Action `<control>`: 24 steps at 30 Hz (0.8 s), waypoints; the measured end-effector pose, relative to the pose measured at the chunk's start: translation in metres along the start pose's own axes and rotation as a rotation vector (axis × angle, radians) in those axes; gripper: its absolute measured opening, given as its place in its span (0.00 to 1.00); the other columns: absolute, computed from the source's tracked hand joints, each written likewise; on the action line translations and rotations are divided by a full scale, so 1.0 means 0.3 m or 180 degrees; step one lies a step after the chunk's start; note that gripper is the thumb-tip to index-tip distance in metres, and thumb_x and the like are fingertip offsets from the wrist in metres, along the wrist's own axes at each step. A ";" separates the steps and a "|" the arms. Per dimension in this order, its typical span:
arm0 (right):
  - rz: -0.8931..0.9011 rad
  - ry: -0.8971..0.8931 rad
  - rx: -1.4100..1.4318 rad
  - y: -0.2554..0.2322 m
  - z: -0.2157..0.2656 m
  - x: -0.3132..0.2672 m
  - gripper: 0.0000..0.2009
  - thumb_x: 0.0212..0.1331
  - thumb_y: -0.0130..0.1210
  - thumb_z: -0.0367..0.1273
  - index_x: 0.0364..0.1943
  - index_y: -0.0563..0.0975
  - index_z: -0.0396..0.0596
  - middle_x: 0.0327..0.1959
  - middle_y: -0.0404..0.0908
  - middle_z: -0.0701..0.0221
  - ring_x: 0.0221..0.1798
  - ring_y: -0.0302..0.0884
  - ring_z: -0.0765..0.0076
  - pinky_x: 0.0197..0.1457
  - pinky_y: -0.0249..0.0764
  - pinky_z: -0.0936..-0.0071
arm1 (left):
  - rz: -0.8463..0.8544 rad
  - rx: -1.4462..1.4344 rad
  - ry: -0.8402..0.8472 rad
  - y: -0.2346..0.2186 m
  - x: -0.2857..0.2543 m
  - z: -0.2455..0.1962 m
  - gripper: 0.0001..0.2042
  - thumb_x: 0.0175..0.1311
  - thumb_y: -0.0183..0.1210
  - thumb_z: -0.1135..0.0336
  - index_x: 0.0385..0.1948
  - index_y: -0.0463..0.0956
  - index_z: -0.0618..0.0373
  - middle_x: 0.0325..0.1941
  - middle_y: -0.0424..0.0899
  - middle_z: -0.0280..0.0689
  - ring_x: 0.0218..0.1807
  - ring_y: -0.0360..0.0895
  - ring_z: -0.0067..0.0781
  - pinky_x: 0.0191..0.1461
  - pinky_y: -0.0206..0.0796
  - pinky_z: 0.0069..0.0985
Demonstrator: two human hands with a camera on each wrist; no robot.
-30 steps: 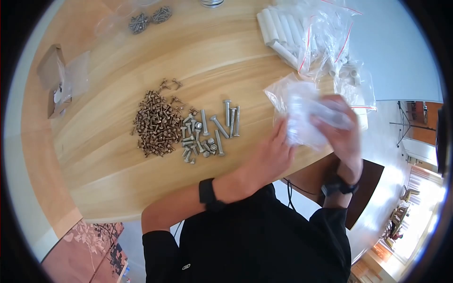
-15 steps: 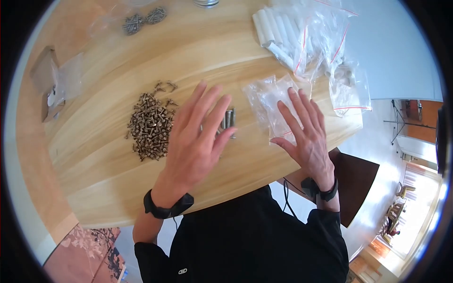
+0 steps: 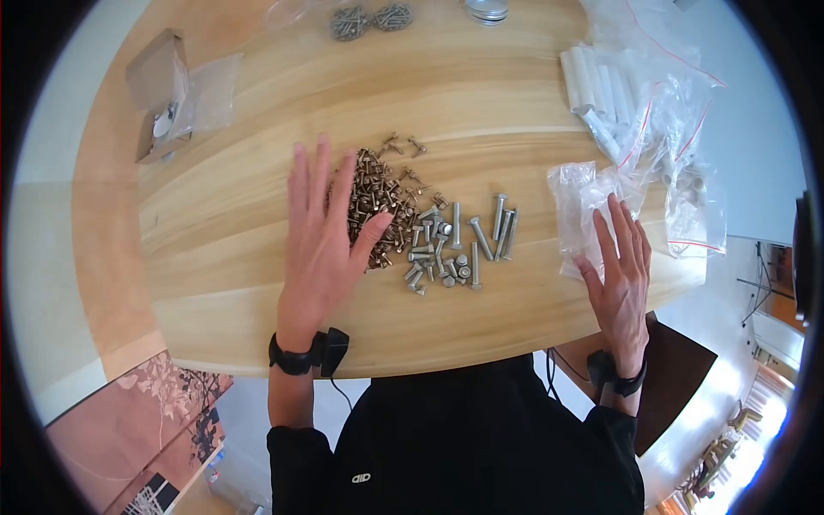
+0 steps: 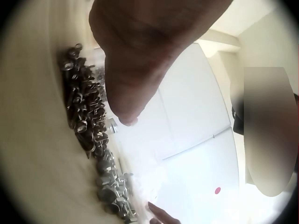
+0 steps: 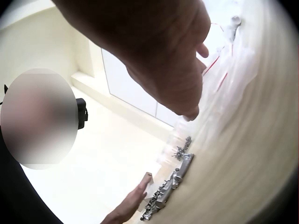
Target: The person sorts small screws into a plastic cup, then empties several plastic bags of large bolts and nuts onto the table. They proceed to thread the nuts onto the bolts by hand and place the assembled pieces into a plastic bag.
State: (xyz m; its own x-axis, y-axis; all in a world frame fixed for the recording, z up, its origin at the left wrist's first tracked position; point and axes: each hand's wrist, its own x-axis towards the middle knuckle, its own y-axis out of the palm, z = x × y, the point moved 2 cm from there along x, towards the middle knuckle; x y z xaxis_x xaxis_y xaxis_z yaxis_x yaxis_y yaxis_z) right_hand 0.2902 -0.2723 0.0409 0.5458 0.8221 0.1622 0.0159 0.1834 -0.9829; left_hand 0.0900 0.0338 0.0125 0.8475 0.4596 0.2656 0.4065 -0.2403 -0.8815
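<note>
In the head view my left hand (image 3: 322, 236) is spread with straight fingers at the left edge of the pile of small brown screws (image 3: 371, 193), holding nothing. Silver bolts (image 3: 446, 257) lie to the right of that pile, with several longer ones (image 3: 499, 219) beside them. My right hand (image 3: 622, 287) has its fingers extended over the lower part of flat clear plastic bags (image 3: 573, 202); whether it touches them I cannot tell. The left wrist view shows the brown screws (image 4: 86, 107) and silver bolts (image 4: 112, 186) beyond the left hand (image 4: 140, 51).
Bags with white tubes (image 3: 601, 86) lie at the back right. An opened cardboard box (image 3: 159, 94) with a clear bag stands at the left. Two bundles of grey screws (image 3: 349, 23) and stacked metal discs (image 3: 487, 10) sit at the back. The table's front edge curves near the body.
A second ago both hands held a clear bag; it now lies on the table at the right. Both hands have let go and spread apart, the left one moving to the brown pile. The head view has shifted.
</note>
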 end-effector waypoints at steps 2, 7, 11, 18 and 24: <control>0.0053 -0.0013 -0.0098 -0.007 0.036 0.008 0.31 0.55 0.69 0.31 0.66 0.75 0.44 0.74 0.68 0.57 0.75 0.65 0.47 0.76 0.62 0.48 | 0.0204 0.0181 0.0049 0.031 0.000 0.020 0.33 0.73 0.56 0.45 0.74 0.65 0.53 0.82 0.56 0.48 0.82 0.47 0.64 0.81 0.40 0.58; -0.0108 -0.0829 0.1180 -0.005 0.219 0.081 0.32 0.56 0.69 0.37 0.66 0.74 0.44 0.73 0.68 0.54 0.74 0.67 0.48 0.72 0.66 0.50 | 0.0246 0.0343 0.0357 0.075 0.011 -0.008 0.24 0.75 0.53 0.46 0.70 0.73 0.37 0.81 0.57 0.47 0.81 0.50 0.64 0.81 0.42 0.57; 0.0219 -0.0940 0.1145 0.037 0.389 0.254 0.32 0.56 0.68 0.40 0.66 0.75 0.46 0.74 0.68 0.57 0.76 0.64 0.48 0.73 0.64 0.51 | -0.0074 -0.0381 0.0198 0.067 0.002 0.055 0.24 0.77 0.52 0.51 0.70 0.72 0.46 0.80 0.61 0.48 0.80 0.54 0.61 0.81 0.44 0.53; 0.0380 -0.1882 0.0974 0.203 0.490 0.364 0.34 0.59 0.65 0.46 0.70 0.71 0.54 0.78 0.63 0.64 0.80 0.57 0.53 0.80 0.55 0.53 | -0.0448 -0.0686 -0.0120 0.044 0.001 0.161 0.23 0.78 0.51 0.59 0.69 0.69 0.60 0.77 0.66 0.48 0.79 0.57 0.57 0.82 0.47 0.47; 0.0541 -0.1543 0.0844 0.150 0.424 0.321 0.34 0.60 0.65 0.44 0.71 0.70 0.51 0.78 0.61 0.62 0.81 0.55 0.53 0.81 0.53 0.52 | -0.0302 -0.0388 0.0026 0.070 0.000 0.166 0.26 0.77 0.53 0.54 0.71 0.67 0.58 0.78 0.64 0.47 0.80 0.56 0.54 0.82 0.44 0.49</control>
State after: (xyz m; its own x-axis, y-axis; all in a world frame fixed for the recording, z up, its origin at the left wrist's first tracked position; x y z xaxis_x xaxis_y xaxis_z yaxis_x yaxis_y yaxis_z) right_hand 0.2370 -0.1163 0.0235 0.0752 0.9934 0.0867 -0.2832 0.1047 -0.9533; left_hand 0.0814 0.0715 -0.0255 0.8058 0.4782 0.3492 0.5230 -0.2983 -0.7985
